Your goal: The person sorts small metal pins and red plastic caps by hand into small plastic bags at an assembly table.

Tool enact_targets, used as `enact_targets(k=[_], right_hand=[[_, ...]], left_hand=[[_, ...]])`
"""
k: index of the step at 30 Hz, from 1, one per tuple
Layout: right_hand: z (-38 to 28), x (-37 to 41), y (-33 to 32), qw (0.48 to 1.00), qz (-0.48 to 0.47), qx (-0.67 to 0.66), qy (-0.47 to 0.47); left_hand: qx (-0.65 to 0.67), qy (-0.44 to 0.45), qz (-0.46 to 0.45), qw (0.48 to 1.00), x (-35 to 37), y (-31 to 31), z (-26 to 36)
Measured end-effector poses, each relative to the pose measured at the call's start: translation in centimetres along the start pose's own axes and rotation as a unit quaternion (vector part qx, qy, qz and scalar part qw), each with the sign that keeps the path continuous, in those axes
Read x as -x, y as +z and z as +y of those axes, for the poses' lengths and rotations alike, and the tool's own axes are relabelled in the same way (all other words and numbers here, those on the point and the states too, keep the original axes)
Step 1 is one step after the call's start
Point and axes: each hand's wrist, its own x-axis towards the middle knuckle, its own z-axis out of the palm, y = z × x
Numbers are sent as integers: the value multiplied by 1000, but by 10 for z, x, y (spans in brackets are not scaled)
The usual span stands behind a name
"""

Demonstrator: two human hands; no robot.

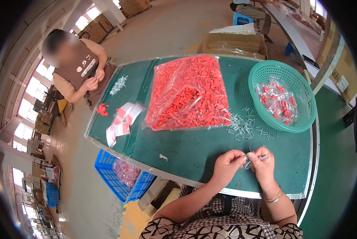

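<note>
My left hand [229, 164] and my right hand [263, 165] meet close together over the front right of the green table. Both have fingers pinched on a small clear plastic bag [248, 164], mostly hidden by the fingers. Thin silvery pieces show at the bag, too small to make out fully. Just beyond my hands lies a loose pile of small metal screws [243, 124]. Behind it rests a large clear bag full of red plastic wall plugs [190, 93]. A green basket [282, 68] on the right holds small filled packets [277, 101] with red pieces inside.
Across the table's left end a person [81, 65] has both hands together. Near them lie more screws [119, 85], red plugs [102, 109] and flat plastic bags [122, 121]. A blue crate [107, 177] with packets stands below; a cardboard box [234, 43] sits behind the table.
</note>
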Motion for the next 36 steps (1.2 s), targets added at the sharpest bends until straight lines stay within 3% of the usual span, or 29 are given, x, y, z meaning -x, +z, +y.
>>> enact_targets(k=[2,5,9,16,28,31,34,36], right_hand=[[5,-1,-2,1000,1,11,-9],[-15,-3,1,995,-13,-56,87],[-11,-4,-5,991,-55,-16,122],[-17,-6,-6,986,-80,-44,140],[-6,-3,-5,994,-69,64,-56],[-14,-5,-10,986,-97,-34,131],[-19,-5,-9,982,-95,-40,161],[-19,-4,-7,988,-98,-17,119]], left_hand=[[-19,3,1,1000,-2,-1,1],[-8,7,27,1000,-7,-11,2],[-94,5,40,995,-8,-22,17],[-89,-1,41,995,-14,-25,23],[-19,-23,-26,999,-12,-18,20],[-31,-11,-13,999,-12,-18,20],[-46,-4,-9,999,-14,-20,20],[-60,-10,-9,998,-13,-22,21]])
